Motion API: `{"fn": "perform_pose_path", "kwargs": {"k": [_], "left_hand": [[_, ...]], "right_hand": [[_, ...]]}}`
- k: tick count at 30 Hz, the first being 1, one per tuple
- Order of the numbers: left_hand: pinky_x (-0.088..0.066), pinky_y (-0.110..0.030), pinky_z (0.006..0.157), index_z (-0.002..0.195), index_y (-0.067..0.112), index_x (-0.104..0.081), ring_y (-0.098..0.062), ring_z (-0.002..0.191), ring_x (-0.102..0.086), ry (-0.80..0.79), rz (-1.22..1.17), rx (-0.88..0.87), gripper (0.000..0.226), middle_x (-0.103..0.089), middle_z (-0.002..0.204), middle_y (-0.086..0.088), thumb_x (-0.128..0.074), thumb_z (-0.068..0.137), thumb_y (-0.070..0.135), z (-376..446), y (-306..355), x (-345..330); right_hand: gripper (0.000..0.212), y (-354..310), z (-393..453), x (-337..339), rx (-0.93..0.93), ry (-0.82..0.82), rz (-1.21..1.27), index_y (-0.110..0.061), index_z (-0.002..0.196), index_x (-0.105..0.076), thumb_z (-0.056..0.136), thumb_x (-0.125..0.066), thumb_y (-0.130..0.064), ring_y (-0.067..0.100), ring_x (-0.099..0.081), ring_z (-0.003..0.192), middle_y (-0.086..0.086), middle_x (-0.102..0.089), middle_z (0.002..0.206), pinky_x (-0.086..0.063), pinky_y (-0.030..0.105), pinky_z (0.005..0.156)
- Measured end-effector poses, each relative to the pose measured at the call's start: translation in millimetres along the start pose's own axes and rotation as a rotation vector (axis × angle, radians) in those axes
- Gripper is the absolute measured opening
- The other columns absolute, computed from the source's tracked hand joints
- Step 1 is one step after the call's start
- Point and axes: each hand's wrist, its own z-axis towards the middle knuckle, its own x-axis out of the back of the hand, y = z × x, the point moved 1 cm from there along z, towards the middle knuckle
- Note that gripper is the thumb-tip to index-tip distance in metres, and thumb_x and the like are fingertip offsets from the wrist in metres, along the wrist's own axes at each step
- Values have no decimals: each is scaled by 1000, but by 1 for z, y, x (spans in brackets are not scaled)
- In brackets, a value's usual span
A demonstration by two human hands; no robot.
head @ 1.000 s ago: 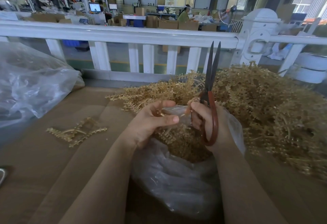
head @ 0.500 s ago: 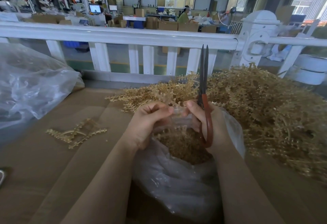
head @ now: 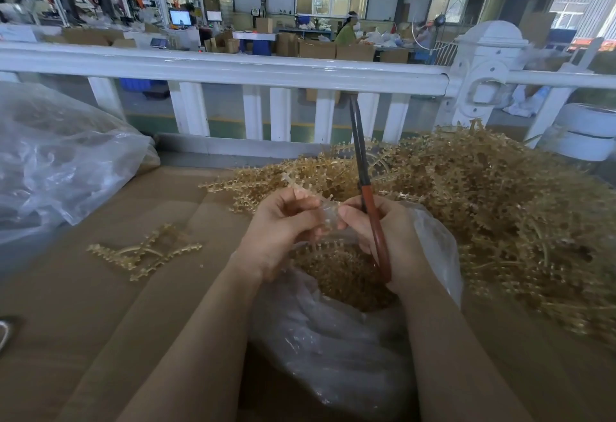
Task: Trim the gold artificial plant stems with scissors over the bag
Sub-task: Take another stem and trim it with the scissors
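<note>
My right hand grips red-handled scissors, blades closed and pointing up and away. My left hand pinches a small pale piece between both hands, just above the open mouth of a clear plastic bag. Gold trimmed bits fill the bag's opening. A big heap of gold plant stems lies to the right and behind my hands.
A few gold stems lie loose on the brown tabletop at left. A large crumpled clear bag sits far left. A white railing runs behind the table. A white roll stands at right.
The scissor blades went from slightly apart to closed and tilted left. My left hand's fingers curled in, and both hands drew together over the bag.
</note>
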Motion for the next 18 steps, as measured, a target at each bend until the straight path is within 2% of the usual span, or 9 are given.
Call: {"fn": "perform_pose_path", "kwargs": {"k": [2,4,7,8,10,12,14,16,18], "left_hand": [[-55,-22,57,82,14,-71,-17,64,-69,-52,-30,5,27,-73,75,-4,-65,83,-12,-1,0,-1],[-58,-26,65,86,14,-74,-26,77,-70,-105,-60,21,18,-75,82,-11,-73,79,-3,-2,1,-1],[-54,-49,91,91,11,-77,-46,98,-65,-136,-61,53,25,-72,99,-27,-86,68,13,-3,3,-2],[-52,-53,93,92,11,-78,-47,99,-64,-131,-45,58,25,-71,101,-29,-86,68,14,-4,3,-3],[-57,-37,76,90,13,-80,-29,80,-68,-113,-9,53,20,-75,91,-19,-81,70,18,-5,4,-5],[-54,-25,64,87,15,-81,-16,69,-64,-84,-3,60,16,-76,82,-9,-78,72,19,-6,4,-7],[-53,-24,62,85,13,-80,-16,69,-64,-64,-12,70,12,-76,81,-10,-77,74,17,-6,3,-7],[-56,-24,63,84,11,-80,-18,70,-68,-52,-14,64,10,-76,82,-13,-76,75,15,-6,3,-7],[-59,-36,76,84,9,-79,-31,83,-72,-27,-6,51,17,-75,89,-20,-80,68,16,-5,3,-7]], "right_hand": [[17,1,0,-1,0,11,6,-16,79,-71,92,-70,-4,-2,-58,48,1,-71,68,-42,6,47],[16,1,-1,-1,6,13,38,-14,80,-71,92,-70,-4,-2,-59,48,1,-71,67,-42,6,48],[12,1,-1,-1,4,16,75,-10,83,-70,93,-69,-3,-1,-60,48,-1,-71,65,-44,8,47],[10,1,-1,-1,2,17,76,-9,85,-70,93,-69,-3,-1,-60,47,-2,-71,64,-44,8,46],[7,1,-1,-1,2,6,69,-8,87,-71,92,-70,-4,0,-61,49,0,-72,66,-44,8,47],[7,2,-1,-1,5,-2,37,-10,86,-73,92,-70,-6,1,-63,54,2,-73,70,-45,8,50],[9,2,-1,-2,3,-10,40,-12,85,-75,92,-71,-6,4,-67,59,5,-73,74,-50,12,55],[11,2,-1,-3,-6,-19,63,-14,83,-76,90,-73,-7,14,-72,69,9,-74,76,-56,23,65],[14,1,-1,-3,-3,-19,56,-17,79,-76,89,-74,-8,10,-70,64,4,-74,71,-54,19,60]]}}
